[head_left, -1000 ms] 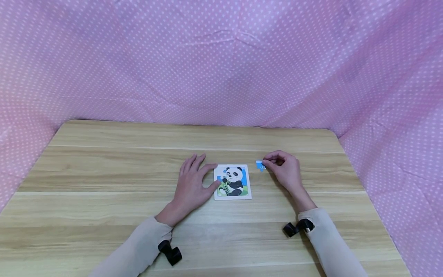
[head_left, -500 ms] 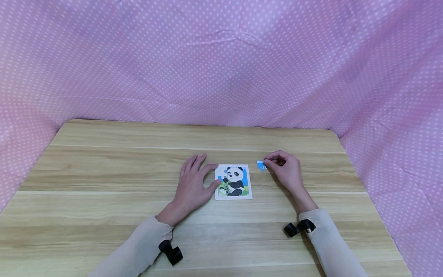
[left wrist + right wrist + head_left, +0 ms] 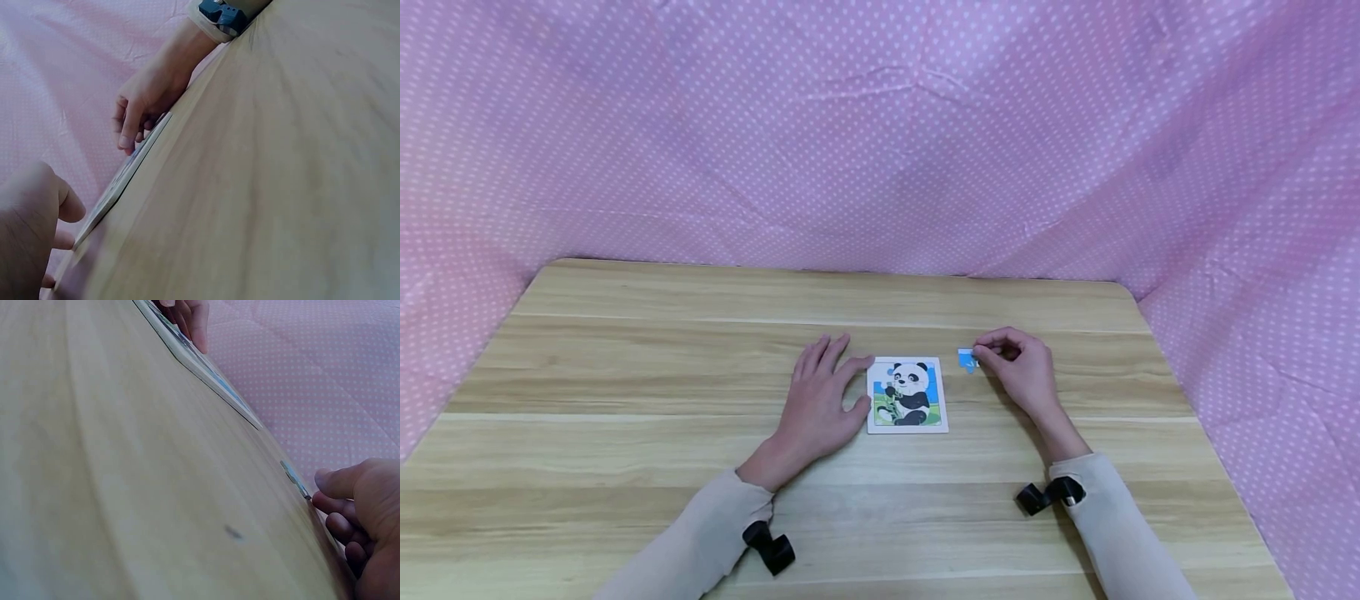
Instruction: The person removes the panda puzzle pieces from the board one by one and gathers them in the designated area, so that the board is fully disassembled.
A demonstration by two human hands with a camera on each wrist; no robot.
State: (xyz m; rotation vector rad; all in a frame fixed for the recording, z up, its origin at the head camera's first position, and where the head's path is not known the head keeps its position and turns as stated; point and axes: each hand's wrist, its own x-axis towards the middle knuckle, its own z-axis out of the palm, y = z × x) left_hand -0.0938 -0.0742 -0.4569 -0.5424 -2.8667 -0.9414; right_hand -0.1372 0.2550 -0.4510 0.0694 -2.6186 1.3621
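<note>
A square panda puzzle (image 3: 908, 396) in a pale frame lies on the table. My left hand (image 3: 817, 404) is beside its left edge with fingers spread; the index fingertip touches the upper left corner and the thumb is by the left side. To the right of the puzzle, a small blue and white piece (image 3: 966, 358) is at the fingertips of my right hand (image 3: 1018, 367), which pinches its right end between thumb and index finger. In the right wrist view the thin piece (image 3: 293, 477) lies low at the table surface, by the right fingers.
The wooden table (image 3: 625, 358) has rounded back corners, and a pink dotted cloth (image 3: 880, 150) hangs behind and around it. Black wrist cameras sit on both light sleeves (image 3: 700, 533). A small dark mark (image 3: 234, 532) shows on the tabletop in the right wrist view.
My left thumb has drawn back slightly from over the puzzle to its left edge. The right hand and the blue piece stay almost the same.
</note>
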